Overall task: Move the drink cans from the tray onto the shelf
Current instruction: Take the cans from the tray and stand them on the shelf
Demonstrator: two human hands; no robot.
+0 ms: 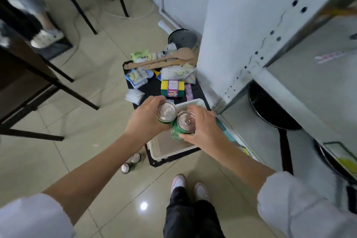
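Note:
My left hand (145, 120) grips a green drink can (166, 111) with a silver top, held above the white tray (164, 155). My right hand (204, 128) grips a second green can (185, 124), touching the first one. Both cans are upright and lifted over the tray, which sits on a low black platform (154, 162) on the floor. The part of the tray that shows holds nothing. To the right stands the white metal shelf (309, 91), its grey boards at about hand height and above.
Two more cans (130, 163) stand on the tiled floor left of the platform. Sponges, packets and wooden spoons (164, 61) clutter the platform's far end, with a pot (182, 39) behind. Black pans (270, 110) sit on lower shelf boards. Dark table legs (58, 83) stand at left.

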